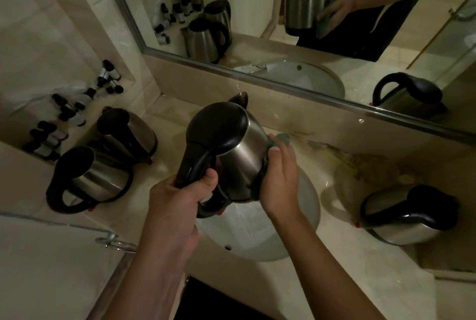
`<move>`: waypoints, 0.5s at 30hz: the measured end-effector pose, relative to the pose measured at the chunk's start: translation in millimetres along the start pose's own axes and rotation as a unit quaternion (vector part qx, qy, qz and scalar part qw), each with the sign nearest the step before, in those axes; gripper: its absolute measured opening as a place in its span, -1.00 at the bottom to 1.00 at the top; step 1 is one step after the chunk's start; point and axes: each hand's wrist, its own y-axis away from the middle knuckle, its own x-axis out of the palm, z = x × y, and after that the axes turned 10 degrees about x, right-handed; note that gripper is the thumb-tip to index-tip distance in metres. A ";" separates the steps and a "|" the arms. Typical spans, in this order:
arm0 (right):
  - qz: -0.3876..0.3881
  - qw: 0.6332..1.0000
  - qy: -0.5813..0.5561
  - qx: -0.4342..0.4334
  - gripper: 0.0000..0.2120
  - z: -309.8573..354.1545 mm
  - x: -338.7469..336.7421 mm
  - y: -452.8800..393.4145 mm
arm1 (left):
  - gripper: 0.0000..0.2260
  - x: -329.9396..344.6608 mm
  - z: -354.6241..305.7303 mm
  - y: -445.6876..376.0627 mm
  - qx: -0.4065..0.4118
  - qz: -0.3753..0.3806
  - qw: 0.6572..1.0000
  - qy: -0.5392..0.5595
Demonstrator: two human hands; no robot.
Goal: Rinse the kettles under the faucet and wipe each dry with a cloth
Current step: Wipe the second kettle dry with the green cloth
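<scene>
The kettle (239,154) is hanging in the air over the sink (304,219), tilted with its black lid turned toward you, and you are carrying all of its weight by the handle. Your left hand (180,206) is gripping that handle, fingers curled round it and the thumb pressing down on top. Your right hand (280,178) is pressing a green cloth (279,139) against the steel wall, fingers wrapped over the cloth and following the curve of the body.

Judging from this, you are wiping, and the risks are starting at your own fingers. If the handle is wet, the left grip may be slipping as the right hand is pushing sideways; the kettle would then be swinging or dropping into the basin just below your knuckles. Pushing harder with the cloth is adding twist to that one-handed hold. The lid is facing downhill toward you, so if it is not latched, it could be falling open and spilling leftover water onto your wrists; whether it is latched cannot be told.

Beyond your left fingers, two more kettles (90,178) (128,134) are standing close together, with small dark bottles (64,118) behind them; a wide swing of the elbow could be knocking them over. Past your right fingers, another kettle (409,214) is sitting on the counter (360,268) near its edge. Beyond your fingertips, the faucet (240,98) is showing only as a tip, and lifting the kettle forward could be striking it.
</scene>
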 end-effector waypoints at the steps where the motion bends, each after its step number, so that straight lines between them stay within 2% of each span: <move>1: -0.014 1.000 0.003 -0.005 -0.56 4.7 4.3 5.5 | -0.92 -1.4 0.6 -0.5 -0.005 -0.001 1.000 -0.001; 3: -0.039 0.994 0.020 -0.103 -0.61 14.4 12.2 19.3 | -0.90 -4.4 1.5 -0.7 -0.013 -0.001 1.000 0.003; 6: -0.014 0.969 0.077 -0.232 -0.43 6.3 12.5 23.3 | -0.90 -7.4 -0.7 -0.2 -0.006 0.004 1.000 -0.001; 7: 0.007 0.969 0.082 -0.232 -0.37 1.2 10.0 19.1 | -0.94 -7.5 -2.9 0.2 0.002 0.007 1.000 -0.002; 9: 0.053 0.984 0.055 -0.161 -0.32 -9.4 4.4 11.8 | -0.96 -7.4 -7.4 2.6 0.018 0.017 1.000 -0.011; 12: 0.062 0.998 -0.003 -0.031 -0.43 -7.2 -0.5 7.6 | -0.92 -13.3 -6.9 4.4 0.015 0.022 0.999 -0.018; 13: 0.066 0.998 -0.016 -0.016 -0.48 -2.4 0.2 7.8 | -0.92 -16.3 -4.7 3.9 0.012 0.018 1.000 -0.015; 15: 0.071 0.996 -0.005 -0.053 -0.61 10.0 5.3 14.0 | -0.90 -20.0 -1.6 4.3 0.004 0.006 1.000 0.002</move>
